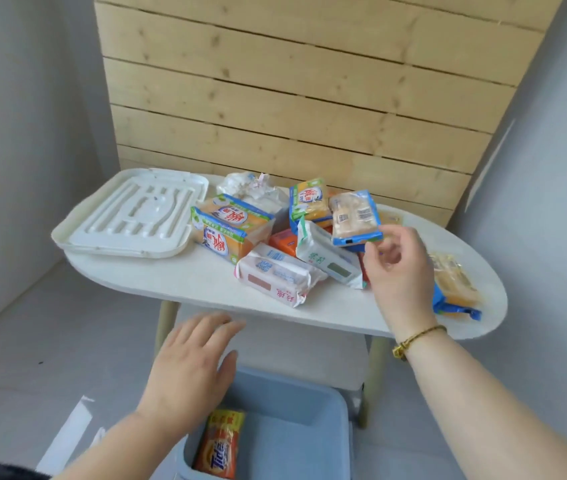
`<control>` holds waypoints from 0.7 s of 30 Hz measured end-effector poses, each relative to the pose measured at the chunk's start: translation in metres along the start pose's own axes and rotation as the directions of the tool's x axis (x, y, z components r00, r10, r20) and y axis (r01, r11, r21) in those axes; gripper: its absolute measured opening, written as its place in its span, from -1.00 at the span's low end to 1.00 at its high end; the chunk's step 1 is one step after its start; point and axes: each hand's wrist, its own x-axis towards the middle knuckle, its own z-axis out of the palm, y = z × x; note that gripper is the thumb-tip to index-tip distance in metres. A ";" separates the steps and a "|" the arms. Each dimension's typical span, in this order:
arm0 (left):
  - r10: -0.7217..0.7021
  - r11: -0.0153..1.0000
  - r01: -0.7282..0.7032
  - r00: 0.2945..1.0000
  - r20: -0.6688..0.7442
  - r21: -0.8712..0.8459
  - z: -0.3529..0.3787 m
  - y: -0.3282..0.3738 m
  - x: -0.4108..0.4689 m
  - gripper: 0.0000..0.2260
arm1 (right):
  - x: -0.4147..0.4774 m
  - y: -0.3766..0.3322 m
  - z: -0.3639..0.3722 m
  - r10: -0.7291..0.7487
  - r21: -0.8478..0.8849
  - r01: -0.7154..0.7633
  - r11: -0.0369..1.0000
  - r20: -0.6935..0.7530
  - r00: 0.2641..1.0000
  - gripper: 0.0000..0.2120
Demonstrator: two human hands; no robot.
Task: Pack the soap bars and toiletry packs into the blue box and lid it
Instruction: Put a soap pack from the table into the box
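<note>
The blue box [310, 400] stands on the floor below the table's front edge, with one orange Tide pack [219, 445] lying inside it. My left hand [192, 368] hovers open above the box's left side, holding nothing. My right hand [400, 268] is over the table, fingertips pinching the lower edge of a blue-edged soap pack [353, 216] lifted above the pile. Several wrapped soap bars lie heaped mid-table, among them a yellow-and-blue double pack [230, 226] and a white-and-pink pack [275, 275]. The white lid [129, 216] lies upside down at the table's left end.
The white oval table [178, 282] stands against a wooden slat wall. A yellow soap pack [455, 285] lies at the table's right end behind my wrist. A crumpled clear plastic bag [251, 187] sits at the back. Grey floor surrounds the box.
</note>
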 end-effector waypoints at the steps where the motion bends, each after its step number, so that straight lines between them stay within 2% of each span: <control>1: -0.014 0.999 0.015 1.000 -0.026 0.041 -0.005 -0.001 0.003 -0.62 | 0.015 0.003 0.000 0.050 -0.032 -0.051 0.998 -0.047 0.998 -0.69; 3: -0.075 0.992 0.068 0.995 0.059 0.110 -0.012 -0.004 0.009 -0.51 | 0.044 0.009 0.004 0.252 -0.058 -0.251 0.966 0.005 0.968 -0.50; 5: -0.157 0.983 0.130 0.960 0.231 0.128 -0.010 -0.004 0.013 -0.21 | 0.070 0.012 0.010 0.436 -0.076 -0.430 0.900 0.191 0.879 -0.47; 7: -0.220 0.968 0.167 0.923 0.316 0.185 0.005 -0.009 0.011 -0.02 | 0.086 0.013 0.017 0.499 -0.155 -0.477 0.865 0.355 0.790 -0.49; 10: -0.224 0.960 0.139 0.900 0.374 0.242 0.012 -0.010 0.012 -0.07 | 0.099 0.014 0.027 0.517 -0.322 -0.412 0.853 0.408 0.752 -0.46; 13: -0.276 0.940 0.161 0.876 0.396 0.300 0.010 -0.007 0.014 -0.21 | 0.107 0.014 0.043 0.548 -0.461 -0.364 0.809 0.370 0.750 -0.43; 15: -0.273 0.933 0.135 0.870 0.410 0.334 0.011 -0.009 0.013 -0.23 | 0.109 0.013 0.050 0.571 -0.445 -0.405 0.799 0.348 0.743 -0.44; 17: -0.251 0.937 0.121 0.886 0.391 0.327 0.015 -0.012 0.010 -0.24 | 0.111 0.014 0.055 0.578 -0.348 -0.471 0.810 0.348 0.738 -0.49; 18: -0.247 0.942 0.121 0.882 0.401 0.313 0.015 -0.013 0.009 -0.27 | 0.111 0.013 0.054 0.574 -0.332 -0.475 0.815 0.355 0.738 -0.52; 20: -0.217 0.944 0.093 0.896 0.386 0.316 0.012 -0.012 0.008 -0.49 | 0.111 0.011 0.052 0.548 -0.350 -0.432 0.831 0.381 0.745 -0.56; 21: -0.214 0.945 0.100 0.910 0.357 0.311 0.013 -0.012 0.009 -0.47 | 0.111 0.013 0.050 0.535 -0.346 -0.418 0.840 0.397 0.746 -0.57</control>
